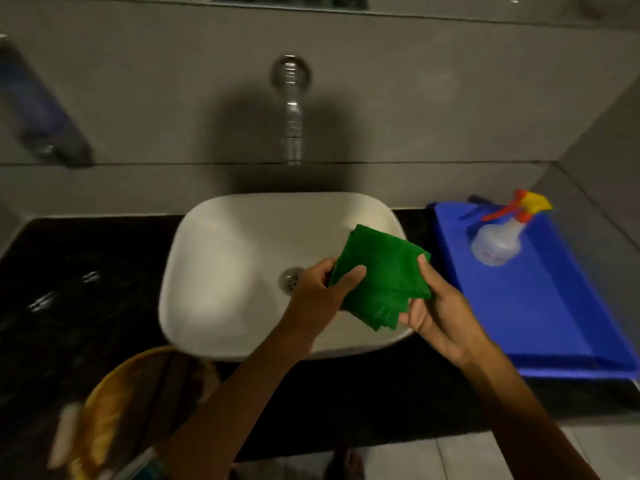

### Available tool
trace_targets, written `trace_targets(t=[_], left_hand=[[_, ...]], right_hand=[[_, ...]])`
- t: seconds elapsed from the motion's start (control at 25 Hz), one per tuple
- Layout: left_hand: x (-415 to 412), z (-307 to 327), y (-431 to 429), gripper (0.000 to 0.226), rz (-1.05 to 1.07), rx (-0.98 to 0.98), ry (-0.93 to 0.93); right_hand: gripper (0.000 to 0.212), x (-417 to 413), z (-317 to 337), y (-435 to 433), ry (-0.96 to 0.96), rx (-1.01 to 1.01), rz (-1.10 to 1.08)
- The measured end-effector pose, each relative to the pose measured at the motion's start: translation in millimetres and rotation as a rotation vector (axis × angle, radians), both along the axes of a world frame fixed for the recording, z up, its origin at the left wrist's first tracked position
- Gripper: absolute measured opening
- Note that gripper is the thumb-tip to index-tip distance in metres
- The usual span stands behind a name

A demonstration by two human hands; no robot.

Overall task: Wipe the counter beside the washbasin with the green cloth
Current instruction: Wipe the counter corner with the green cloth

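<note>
A folded green cloth (382, 275) is held in the air over the right half of the white washbasin (225, 271). My left hand (318, 289) grips its left edge, thumb on top. My right hand (436, 306) pinches its right edge and lower corner. The black counter (86, 289) stretches to the left of the basin and along its front. Neither hand touches the counter.
A blue tray (540, 306) lies on the counter to the right of the basin, with a clear spray bottle (498, 237) lying on it. A yellow basket (131, 410) sits at the lower left. A chrome tap (292, 109) juts from the grey wall above the basin.
</note>
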State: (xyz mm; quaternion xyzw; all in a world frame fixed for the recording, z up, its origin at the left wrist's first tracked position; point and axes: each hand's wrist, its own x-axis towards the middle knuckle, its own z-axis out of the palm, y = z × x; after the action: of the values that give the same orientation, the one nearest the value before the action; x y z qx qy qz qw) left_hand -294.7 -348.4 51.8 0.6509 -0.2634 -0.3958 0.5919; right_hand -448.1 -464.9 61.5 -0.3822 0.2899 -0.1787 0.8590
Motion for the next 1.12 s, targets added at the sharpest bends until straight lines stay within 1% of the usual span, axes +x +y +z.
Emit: trace_targets(t=[0.04,0.08,0.2,0.24,0.32,0.36,0.44,0.52,0.6,0.64,0.68,0.72,0.76,0.8,0.84,0.88,0.96,1.04,1.12], left_hand=[[28.9,2.8,31.4,0.028,0.048,-0.008,-0.028],[56.5,4.7,65.2,0.032,0.110,-0.007,-0.057],[120.2,-6.6,158.9,0.051,0.312,0.013,-0.122],[137.8,-16.6,194.8,0.053,0.387,0.019,-0.146],[168.1,-41.9,262.0,0.055,0.528,0.087,-0.234],[179.4,-56.2,292.6,0.056,0.595,0.155,-0.275],[193.3,-86.9,347.9,0.055,0.741,0.284,-0.308],[203.6,-114.0,386.0,0.052,0.862,0.368,-0.307],[217.3,-134.5,413.7,0.047,0.887,0.466,-0.363],[224.9,-143.7,427.1,0.045,0.869,0.538,-0.450],[232.4,-152.2,441.2,0.045,0.849,0.615,-0.554],[239.1,-160.4,454.9,0.049,0.834,0.683,-0.646],[243.6,-168.4,466.4,0.055,0.812,0.746,-0.710],[245.0,-176.0,475.2,0.058,0.781,0.805,-0.754],[245.3,-183.5,481.6,0.058,0.755,0.846,-0.779],[244.3,-190.3,484.4,0.057,0.743,0.864,-0.794],[245.4,-200.7,486.1,0.054,0.745,0.855,-0.790],[247.1,-205.9,486.5,0.054,0.754,0.852,-0.774],[248.9,-210.3,487.1,0.054,0.760,0.863,-0.783]], right_hand=[[0.047,29.7,3.8,19.8,0.019,-0.081,0.049],[0.043,60.8,5.5,41.5,0.040,-0.153,0.113],[0.038,148.5,6.1,108.6,0.110,-0.276,0.288],[0.035,182.3,1.0,137.3,0.153,-0.363,0.343],[0.029,250.4,-16.8,195.0,0.231,-0.613,0.421],[0.033,282.2,-26.8,224.5,0.252,-0.734,0.456],[0.049,335.5,-51.3,282.7,0.280,-0.957,0.576],[0.055,373.6,-76.7,327.4,0.262,-1.106,0.731],[0.058,399.0,-101.6,357.6,0.299,-1.232,0.830],[0.059,406.8,-112.9,367.3,0.369,-1.335,0.858],[0.061,410.4,-123.8,375.4,0.429,-1.484,0.906],[0.063,411.3,-133.4,384.2,0.433,-1.659,0.993],[0.065,409.8,-142.8,392.5,0.379,-1.820,1.103],[0.068,408.0,-152.2,399.4,0.304,-1.939,1.208],[0.069,407.7,-161.8,404.2,0.247,-2.011,1.265],[0.068,408.7,-170.9,405.9,0.223,-2.052,1.266],[0.066,418.1,-187.2,405.4,0.257,-2.060,1.175],[0.064,439.1,-197.4,414.3,0.379,-2.002,1.033],[0.064,468.8,-200.9,439.3,0.483,-1.881,0.902]])
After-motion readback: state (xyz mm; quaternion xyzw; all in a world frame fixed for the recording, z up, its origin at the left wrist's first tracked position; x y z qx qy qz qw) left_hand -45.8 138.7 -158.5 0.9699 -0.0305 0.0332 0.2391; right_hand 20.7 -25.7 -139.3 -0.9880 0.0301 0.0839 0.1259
